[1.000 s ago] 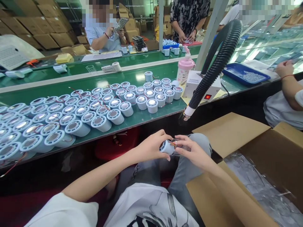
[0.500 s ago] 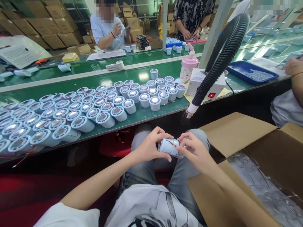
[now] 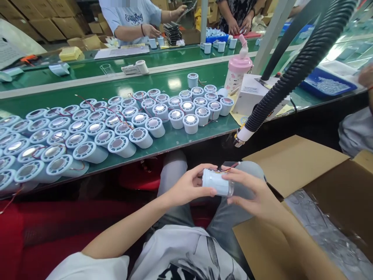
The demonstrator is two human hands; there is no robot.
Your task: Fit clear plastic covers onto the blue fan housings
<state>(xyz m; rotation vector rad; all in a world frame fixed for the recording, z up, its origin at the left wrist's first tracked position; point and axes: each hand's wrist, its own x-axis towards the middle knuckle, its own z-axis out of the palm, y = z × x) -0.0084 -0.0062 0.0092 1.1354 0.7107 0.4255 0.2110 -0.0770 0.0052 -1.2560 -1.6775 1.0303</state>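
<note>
Above my lap, a light-blue plastic cylinder (image 3: 215,182) lies on its side with a clear cap-like end on the right and thin red and dark wires along its top. My left hand (image 3: 194,184) is closed around its left end, thumb below and fingers behind. At the clear end, my right hand (image 3: 247,190) grips with fingertips on top and thumb underneath. On the green bench, many similar light-blue cylinders (image 3: 118,144) stand in rows, ring-shaped tops up, several with red wires trailing.
A black ribbed hose (image 3: 279,91) with a metal tip hangs at the bench edge from a white box (image 3: 247,97). Behind it stands a pink cup (image 3: 237,74). An open carton (image 3: 303,163) with clear plastic pieces is at my right. Co-workers (image 3: 131,19) work across the bench.
The cylinder has turned in my hands, so its wires now run along the top. My right fingers have shifted to its clear end. The view has moved slightly closer to the bench.
</note>
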